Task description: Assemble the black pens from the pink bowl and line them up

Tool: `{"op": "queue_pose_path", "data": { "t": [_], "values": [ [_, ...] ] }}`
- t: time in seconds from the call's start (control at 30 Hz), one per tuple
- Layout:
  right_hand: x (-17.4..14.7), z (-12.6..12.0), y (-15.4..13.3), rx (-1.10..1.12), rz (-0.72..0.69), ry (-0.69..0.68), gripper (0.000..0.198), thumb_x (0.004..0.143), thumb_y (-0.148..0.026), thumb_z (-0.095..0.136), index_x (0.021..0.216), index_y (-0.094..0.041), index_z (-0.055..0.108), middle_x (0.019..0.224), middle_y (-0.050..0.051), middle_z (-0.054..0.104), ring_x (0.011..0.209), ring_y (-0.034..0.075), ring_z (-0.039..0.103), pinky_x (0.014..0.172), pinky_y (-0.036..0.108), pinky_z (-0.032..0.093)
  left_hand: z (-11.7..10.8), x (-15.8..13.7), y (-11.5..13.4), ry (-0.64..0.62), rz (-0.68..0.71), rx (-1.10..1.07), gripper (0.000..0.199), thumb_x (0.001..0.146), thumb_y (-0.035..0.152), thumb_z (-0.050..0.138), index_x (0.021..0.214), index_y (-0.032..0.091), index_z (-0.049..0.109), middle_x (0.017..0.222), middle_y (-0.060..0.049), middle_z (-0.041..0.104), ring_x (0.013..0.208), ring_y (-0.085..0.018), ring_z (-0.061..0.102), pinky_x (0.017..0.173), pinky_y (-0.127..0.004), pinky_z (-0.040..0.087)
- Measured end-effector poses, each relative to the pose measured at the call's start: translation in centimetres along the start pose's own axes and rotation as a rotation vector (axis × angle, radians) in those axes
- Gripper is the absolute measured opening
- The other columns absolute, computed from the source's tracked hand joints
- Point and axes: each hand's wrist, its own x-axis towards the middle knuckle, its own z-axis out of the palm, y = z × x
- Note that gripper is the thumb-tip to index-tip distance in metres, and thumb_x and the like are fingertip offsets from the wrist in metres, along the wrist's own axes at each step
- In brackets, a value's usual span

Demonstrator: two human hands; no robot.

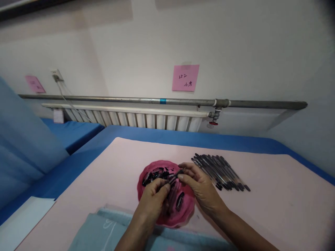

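Note:
Over a pink scalloped plate (190, 214), my left hand (154, 197) and my right hand (200, 184) pinch the two ends of a slim dark pen (174, 177). The pen slants up to the right between my fingertips, which partly cover it. Black pen caps (180, 201) and other small black parts lie on the plate, along with some clear tubes that my left hand partly hides. Right of my right hand, several black-capped pens (222, 172) lie side by side in a slanted row.
A pink sheet (274, 195) covers the blue table (209, 137). Folded light-blue cloth (96, 232) lies at the near edge, white paper (26, 218) at left. Behind are a radiator (157, 120), a pipe (261, 104) and a red-handled valve (213, 123). A blue curtain (21, 139) hangs left.

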Motion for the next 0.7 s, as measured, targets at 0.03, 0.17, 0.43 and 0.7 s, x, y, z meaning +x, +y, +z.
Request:
{"op": "queue_pose_path", "data": {
  "t": [0.03, 0.17, 0.43, 0.7],
  "values": [
    [0.0, 0.0, 0.1, -0.013, -0.005, -0.006, 0.028, 0.065, -0.028, 0.07, 0.091, -0.021, 0.061, 0.081, 0.001, 0.065, 0.077, 0.016, 0.061, 0.072, 0.029, 0.048, 0.0, 0.0, 0.0, 0.003, 0.001, -0.002, 0.029, 0.066, 0.042, 0.067, 0.074, 0.016, 0.058, 0.052, 0.006, 0.044, 0.044, -0.006, 0.035, 0.044, -0.02, 0.025],
    [-0.3, 0.3, 0.5, -0.026, -0.017, -0.016, 0.025, 0.067, -0.026, 0.069, 0.089, -0.021, 0.061, 0.079, 0.0, 0.064, 0.077, 0.016, 0.06, 0.071, 0.028, 0.048, 0.1, 0.1, -0.3, -0.005, 0.016, -0.019, 0.029, 0.066, 0.042, 0.067, 0.074, 0.016, 0.058, 0.053, 0.006, 0.045, 0.044, -0.006, 0.035, 0.044, -0.02, 0.025],
    [0.1, 0.6, 0.1, 0.046, -0.002, -0.036, 0.033, 0.072, -0.034, 0.065, 0.102, -0.021, 0.058, 0.088, 0.003, 0.066, 0.073, 0.015, 0.061, 0.069, 0.029, 0.049, -1.2, 0.3, 0.5, 0.015, 0.054, -0.117, 0.028, 0.069, 0.04, 0.068, 0.081, 0.016, 0.06, 0.056, 0.006, 0.051, 0.044, -0.006, 0.042, 0.044, -0.018, 0.032],
    [0.6, -0.4, -0.6, -0.622, -0.321, -0.207, 0.016, 0.082, -0.023, 0.049, 0.089, -0.021, 0.064, 0.091, 0.005, 0.067, 0.088, 0.019, 0.059, 0.081, 0.036, 0.047, -3.6, 0.6, 2.5, 0.315, 0.216, -0.354, 0.028, 0.06, 0.032, 0.076, 0.073, 0.015, 0.058, 0.059, 0.005, 0.058, 0.047, -0.006, 0.05, 0.048, -0.018, 0.04]
  ]
}}
